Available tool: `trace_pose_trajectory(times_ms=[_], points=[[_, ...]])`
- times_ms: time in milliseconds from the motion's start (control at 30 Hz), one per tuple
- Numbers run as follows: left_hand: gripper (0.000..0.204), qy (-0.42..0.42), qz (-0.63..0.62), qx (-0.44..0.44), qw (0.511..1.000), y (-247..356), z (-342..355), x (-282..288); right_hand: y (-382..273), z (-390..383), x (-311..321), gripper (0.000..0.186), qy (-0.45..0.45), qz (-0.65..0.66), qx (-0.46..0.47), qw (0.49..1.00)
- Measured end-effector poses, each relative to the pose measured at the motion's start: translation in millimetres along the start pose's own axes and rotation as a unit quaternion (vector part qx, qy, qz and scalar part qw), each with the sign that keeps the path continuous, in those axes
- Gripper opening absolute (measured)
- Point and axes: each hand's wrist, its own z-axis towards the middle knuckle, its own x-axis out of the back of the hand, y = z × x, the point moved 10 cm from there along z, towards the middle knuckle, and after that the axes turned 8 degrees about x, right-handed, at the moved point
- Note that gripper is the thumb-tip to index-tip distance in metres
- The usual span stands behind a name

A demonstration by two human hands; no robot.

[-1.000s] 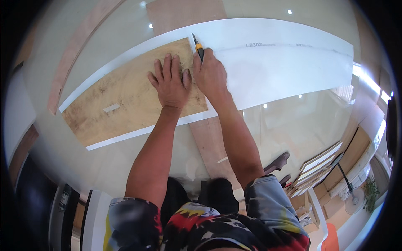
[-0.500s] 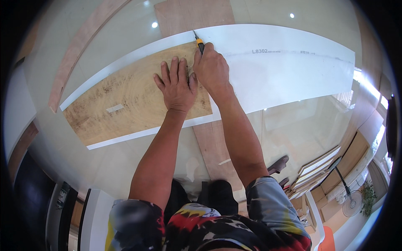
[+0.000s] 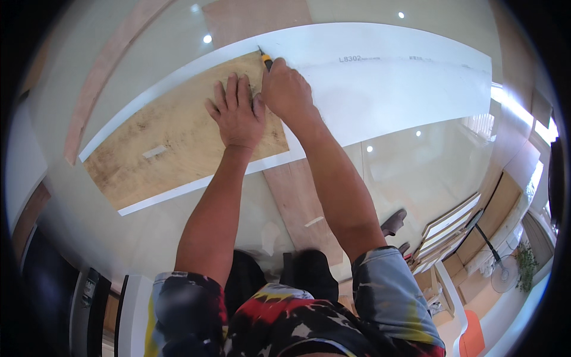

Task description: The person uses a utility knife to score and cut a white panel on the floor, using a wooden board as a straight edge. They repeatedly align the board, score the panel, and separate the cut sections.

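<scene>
A long white sheet [image 3: 392, 89] lies across a pale surface, with a brown wooden board [image 3: 184, 134] on its left part. My left hand [image 3: 239, 122] presses flat on the board near its right end, fingers spread. In my right hand [image 3: 289, 89] is a utility knife [image 3: 267, 60] with a yellow and black body. Its blade tip points away from me, at the board's far right corner, over the white strip beyond it. My right fist hides most of the handle. A small pale strip [image 3: 156, 152] sits on the board.
Under the sheet runs a reddish wooden plank [image 3: 300, 202], showing on both sides. Another long wooden strip [image 3: 110, 83] lies at the far left. Several framed panels [image 3: 446, 223] lean at the right, near a fan [image 3: 504, 273]. An orange thing [image 3: 473, 334] stands at lower right.
The knife tip has come slightly toward me from the sheet's far edge to the board's corner. My left hand stays on the board. The whole view has shifted a little.
</scene>
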Motion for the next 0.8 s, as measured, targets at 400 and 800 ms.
trace_pose_trajectory(times_ms=[400, 800], points=[[0.054, 0.026, -0.017, -0.022, 0.999, 0, 1, 3, 62, -147, -56, 0.022, -0.045, 0.063, -0.085, 0.993], [0.054, 0.025, -0.015, -0.013, 0.999, -1, 4, 5, 108, -266, -94, 0.027, -0.075, 0.058, -0.160, 0.983]])
